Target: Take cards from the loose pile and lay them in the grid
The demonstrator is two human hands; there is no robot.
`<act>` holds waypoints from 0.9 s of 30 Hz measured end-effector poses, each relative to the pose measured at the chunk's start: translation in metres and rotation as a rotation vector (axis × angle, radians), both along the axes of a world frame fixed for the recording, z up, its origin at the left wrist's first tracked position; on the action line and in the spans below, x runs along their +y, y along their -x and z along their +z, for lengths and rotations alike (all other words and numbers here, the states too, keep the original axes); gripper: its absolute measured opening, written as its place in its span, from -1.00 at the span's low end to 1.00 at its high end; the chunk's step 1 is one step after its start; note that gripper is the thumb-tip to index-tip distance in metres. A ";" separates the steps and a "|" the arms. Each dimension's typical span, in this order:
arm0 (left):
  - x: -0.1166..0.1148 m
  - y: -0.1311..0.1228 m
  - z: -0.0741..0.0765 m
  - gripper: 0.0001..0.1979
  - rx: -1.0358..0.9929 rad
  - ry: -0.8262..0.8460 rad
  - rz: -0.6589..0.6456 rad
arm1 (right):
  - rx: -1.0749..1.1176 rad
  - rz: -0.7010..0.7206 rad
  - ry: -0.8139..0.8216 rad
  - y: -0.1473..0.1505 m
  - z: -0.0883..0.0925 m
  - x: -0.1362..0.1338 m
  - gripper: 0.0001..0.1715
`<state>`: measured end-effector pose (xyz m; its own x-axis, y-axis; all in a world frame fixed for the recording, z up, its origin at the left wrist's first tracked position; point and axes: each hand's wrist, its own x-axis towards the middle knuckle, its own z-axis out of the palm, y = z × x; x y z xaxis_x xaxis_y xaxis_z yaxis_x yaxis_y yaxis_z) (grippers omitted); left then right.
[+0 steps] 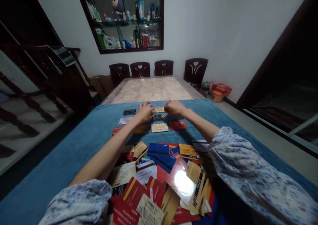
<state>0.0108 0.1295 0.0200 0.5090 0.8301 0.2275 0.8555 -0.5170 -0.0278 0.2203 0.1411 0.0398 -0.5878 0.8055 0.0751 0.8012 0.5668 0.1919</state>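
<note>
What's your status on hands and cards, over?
One tan card, left hand and right hand at its ends, grip unclear. Nearer, a row of cards. Under the forearms, a card heap.

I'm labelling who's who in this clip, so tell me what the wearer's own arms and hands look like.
Loose pale sleeves with a small blue floral print cover the upper arms: the left sleeve and right sleeve end near the elbows, forearms bare. The left hand and right hand wear no gloves; rings are too small to tell.
</note>
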 end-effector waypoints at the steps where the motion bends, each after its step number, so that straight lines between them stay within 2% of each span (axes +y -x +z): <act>1: -0.006 0.000 0.000 -0.78 0.002 -0.002 0.000 | 0.007 0.004 -0.009 -0.001 0.001 -0.007 -0.66; 8: -0.055 0.005 0.000 -0.76 -0.037 -0.022 -0.014 | 0.065 0.009 -0.035 -0.003 0.006 -0.052 -0.64; 15: -0.097 0.005 -0.006 -0.78 -0.097 -0.016 0.014 | 0.123 0.027 -0.038 -0.005 -0.003 -0.082 -0.67; 27: -0.153 0.005 -0.023 -0.74 -0.180 0.057 0.064 | 0.156 0.052 0.096 0.009 -0.009 -0.134 -0.74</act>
<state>0.0053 -0.0238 -0.0032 0.4103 0.8735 0.2620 0.8752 -0.4579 0.1562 0.2111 0.0072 0.0311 -0.6157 0.7825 0.0932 0.7865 0.6175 0.0107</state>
